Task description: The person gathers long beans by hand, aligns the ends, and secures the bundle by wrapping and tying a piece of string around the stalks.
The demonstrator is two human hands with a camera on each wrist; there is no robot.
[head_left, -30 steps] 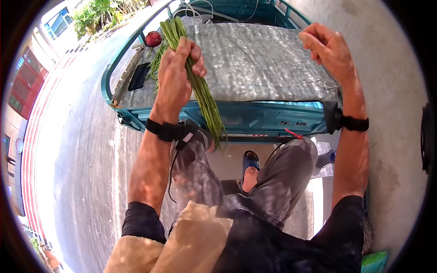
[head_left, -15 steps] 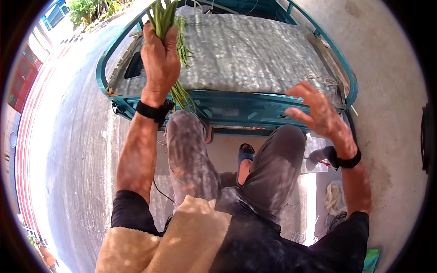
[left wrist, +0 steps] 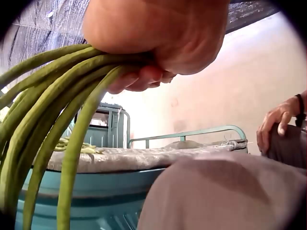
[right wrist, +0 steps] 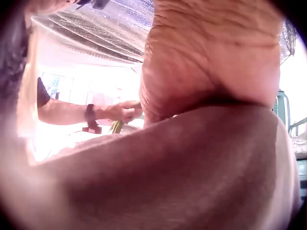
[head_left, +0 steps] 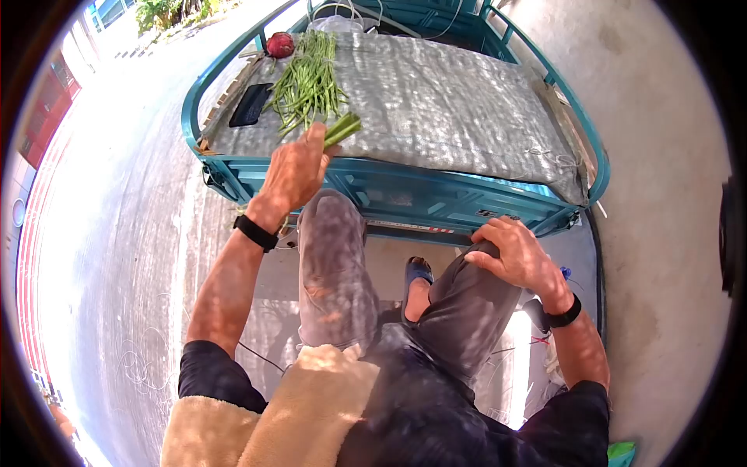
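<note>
Head view: the cart bed (head_left: 467,198) is teal metal with a tubular rail, its top spread with a grey woven sheet (head_left: 436,101). Dark characters (head_left: 486,212) are marked on its near side panel, too small to read. A red-and-white strip (head_left: 441,229) runs along the panel's lower edge; no wording legible. No brand can be made out.

The left hand (head_left: 296,167) is at the near edge of the cart bed, toward its left end, fingers curled round a bundle of long green beans (head_left: 342,129). Beyond that hand, a pile of long beans (head_left: 310,82) lies on the sheet. At the cart bed's left end are a dark phone-like slab (head_left: 251,104) and a round red object (head_left: 280,45). The right hand (head_left: 517,253) rests on the right knee (head_left: 486,272), in front of the cart bed, fingers relaxed and bent over the cloth. Pale concrete floor (head_left: 661,194) extends to the right of the cart bed; bright, streaked paving (head_left: 132,218) lies to its left.

Left wrist view: the bundle droops from the grip in front of the cart bed, several stems fanned. A plain pale wall (left wrist: 211,91) stands behind the cart bed.

Right wrist view: the right hand's heel bears on the trouser cloth; its fingertips are hidden here. The cart bed's rail shows at the right border.
</note>
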